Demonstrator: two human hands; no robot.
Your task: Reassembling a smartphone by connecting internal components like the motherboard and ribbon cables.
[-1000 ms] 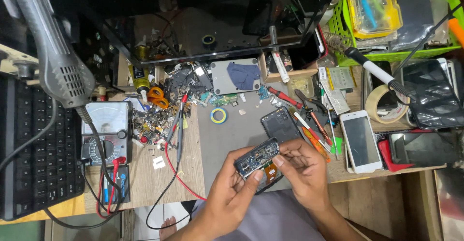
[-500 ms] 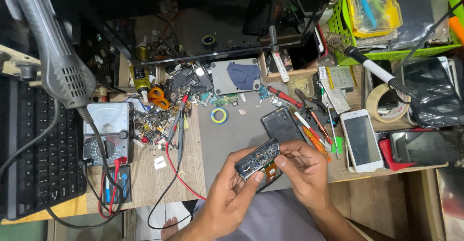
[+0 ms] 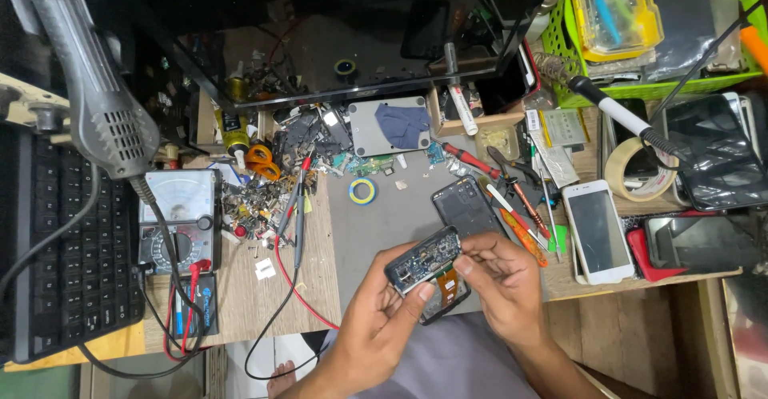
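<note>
my left hand (image 3: 382, 319) and my right hand (image 3: 502, 285) meet over the near edge of the grey work mat (image 3: 384, 223), both closed on an opened phone (image 3: 424, 261) held just above it. the left fingers wrap under the phone from the near side, thumb pressed on its near edge; the right fingertips pinch its right end. the phone's dark board faces up, tilted, with an orange flex part showing beneath.

just beyond the phone, on the mat, lies a dark back cover (image 3: 466, 207), and further left a small ring of yellow and blue tape (image 3: 362, 191). right of my hands a white phone (image 3: 598, 231) lies face up on the wooden bench, with red-handled tools (image 3: 512, 207) between it and the mat. to the left sits an analogue multimeter (image 3: 178, 219) with red and black leads, then a black keyboard (image 3: 60, 263) at the far left. a grey hot-air gun (image 3: 88, 79) hangs over that side. a roll of masking tape (image 3: 636, 169) sits far right.
</note>
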